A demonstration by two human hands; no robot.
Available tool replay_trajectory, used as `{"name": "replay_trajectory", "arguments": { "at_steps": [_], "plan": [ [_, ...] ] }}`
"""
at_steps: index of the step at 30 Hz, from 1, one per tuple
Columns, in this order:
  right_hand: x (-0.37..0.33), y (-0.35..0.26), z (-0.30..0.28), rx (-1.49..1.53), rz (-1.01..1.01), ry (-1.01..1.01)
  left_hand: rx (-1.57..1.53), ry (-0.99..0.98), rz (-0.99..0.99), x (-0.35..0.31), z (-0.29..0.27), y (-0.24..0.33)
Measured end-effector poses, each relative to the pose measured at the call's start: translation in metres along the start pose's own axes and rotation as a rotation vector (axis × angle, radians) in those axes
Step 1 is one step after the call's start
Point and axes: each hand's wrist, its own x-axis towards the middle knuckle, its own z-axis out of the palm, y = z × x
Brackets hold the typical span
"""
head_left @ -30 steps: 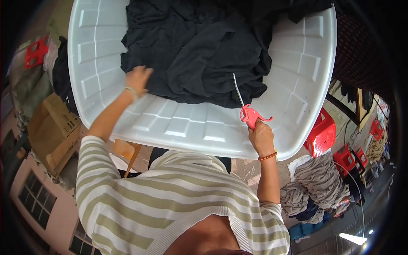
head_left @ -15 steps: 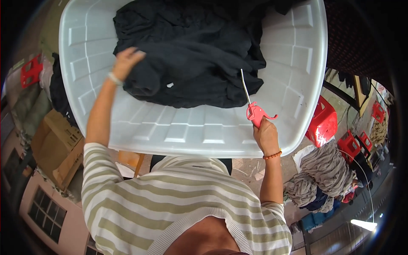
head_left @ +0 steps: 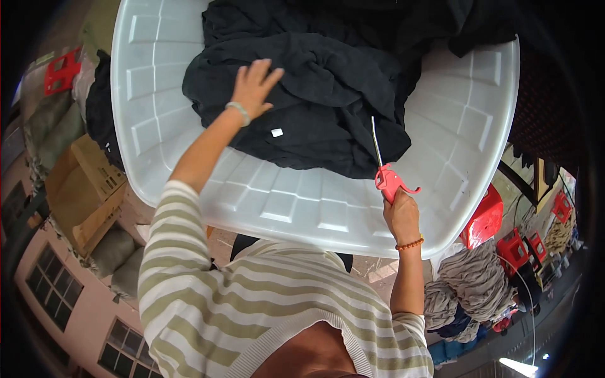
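Black cloth (head_left: 315,94), probably garments, lies heaped in a large white plastic tub (head_left: 246,201). A small white label (head_left: 276,133) shows on its near part. My left hand (head_left: 255,87) is spread with its fingers apart over the left side of the cloth; whether it presses on it I cannot tell. In my right hand (head_left: 401,217) is a pink air blow gun (head_left: 391,181), gripped by its handle near the tub's right front. Its thin bent metal nozzle (head_left: 376,142) points away from me, over the cloth's right edge.
A brown cardboard box (head_left: 85,195) stands at the left, below a red plastic stool (head_left: 63,71). To the right are another red stool (head_left: 484,217) and heaped grey fabric (head_left: 476,274). More black cloth (head_left: 472,25) hangs over the tub's far right rim.
My left hand has moved right and inward over the cloth, its fingers now spread. The cloth's folds have shifted. My right hand keeps the blow gun in nearly the same place.
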Motion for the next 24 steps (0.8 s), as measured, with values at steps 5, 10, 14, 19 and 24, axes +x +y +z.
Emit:
{"name": "replay_trajectory", "arguments": {
  "at_steps": [5,10,14,19,24],
  "plan": [
    [0.009,-0.019,-0.005,-0.014,-0.014,-0.01,0.046,-0.151,0.012,0.064,0.057,0.015],
    [0.025,-0.019,-0.019,0.069,-0.095,0.077,-1.109,-0.177,-0.348,0.108,-0.003,-0.014],
    [0.049,-0.026,-0.03,0.065,-0.159,0.129,-2.048,-0.3,-0.384,0.075,-0.114,-0.048],
    [0.065,-0.04,-0.031,-0.028,-0.169,0.12,-1.904,-0.263,-0.818,0.016,-0.1,-0.123],
    [0.063,-0.058,-0.026,-0.165,-0.145,0.117,-1.787,-0.313,-0.96,-0.08,-0.005,-0.092]
  ]
}}
